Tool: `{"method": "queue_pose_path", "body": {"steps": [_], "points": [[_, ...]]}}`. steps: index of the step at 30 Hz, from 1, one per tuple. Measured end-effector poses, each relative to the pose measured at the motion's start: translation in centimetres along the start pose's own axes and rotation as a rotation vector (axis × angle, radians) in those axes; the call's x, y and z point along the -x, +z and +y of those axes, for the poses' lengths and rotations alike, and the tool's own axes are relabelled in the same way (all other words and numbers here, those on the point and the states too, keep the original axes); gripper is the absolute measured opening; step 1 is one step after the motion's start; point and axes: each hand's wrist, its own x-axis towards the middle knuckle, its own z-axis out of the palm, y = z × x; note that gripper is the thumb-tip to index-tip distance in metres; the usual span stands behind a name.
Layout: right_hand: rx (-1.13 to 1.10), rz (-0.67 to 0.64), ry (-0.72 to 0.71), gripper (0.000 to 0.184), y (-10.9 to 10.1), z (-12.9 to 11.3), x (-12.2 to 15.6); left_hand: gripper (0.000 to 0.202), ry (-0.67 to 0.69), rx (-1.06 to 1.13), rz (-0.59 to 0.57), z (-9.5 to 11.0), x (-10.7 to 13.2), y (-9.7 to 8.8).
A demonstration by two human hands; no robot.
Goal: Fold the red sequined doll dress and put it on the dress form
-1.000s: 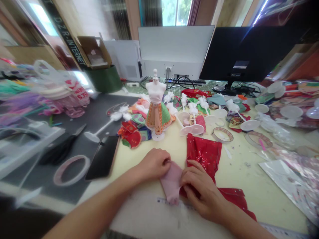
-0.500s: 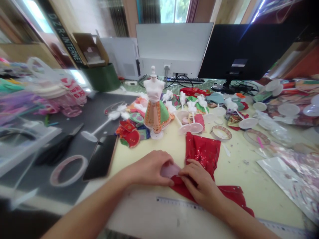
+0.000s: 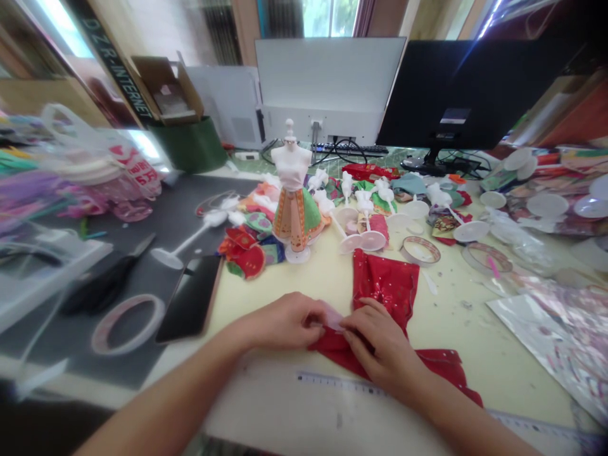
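Red sequinned cloth (image 3: 384,291) lies on the table (image 3: 503,361) directly in front of me, its upper part spread flat and its lower part running out to the near right. A small pale pink fabric piece (image 3: 334,316) sits where my hands meet, mostly hidden, with only a sliver showing between them.

Hands narrow, close together. My left hand (image 3: 285,323) is closed on the pink piece, fingers pinching its edge. My right hand (image 3: 380,351) is curled down over the red cloth right beside it, gathering the cloth against the pink. Cannot tell exactly how the two fabrics overlap under my fingers.

Step in hand, as I judge it: fitting the pink piece to the red cloth, edge to edge or folded in. Next move seems to call for keeping that edge pinched while the red cloth is smoothed flat around it.

Near the work, a ruler (image 3: 337,382) lies along the near side of the table. Beyond the red cloth stands a dressed mannequin stand (image 3: 297,215), with white plastic doll stands (image 3: 365,239) and fabric scraps (image 3: 249,253) around it. A tape roll (image 3: 420,250) lies to the right. A phone (image 3: 190,299) and black-handled scissors (image 3: 107,285) lie to the left on a dark mat (image 3: 180,215).
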Motion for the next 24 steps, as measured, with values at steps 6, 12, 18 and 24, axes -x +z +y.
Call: {"method": "queue_pose_path", "body": {"steps": [6, 12, 18, 24], "points": [[0.093, -0.016, -0.006, 0.021, -0.3, -0.3, -0.1, 0.014, -0.045, 0.062, -0.022, -0.1, -0.1, 0.3], [0.188, 0.027, -0.046, 0.024, -0.2, -0.2, -0.2, 0.01, -0.052, 0.038, -0.001, 0.1, 0.1, 0.1], [0.094, 0.029, 0.045, 0.02, -0.3, 0.1, -0.7, 0.011, -0.023, 0.017, 0.008, 0.3, 0.0, 0.1], [0.194, -0.127, 0.187, 0.021, -1.2, -0.2, -1.9, 0.009, 0.021, 0.006, 0.009, 0.4, 0.2, -0.1]]}}
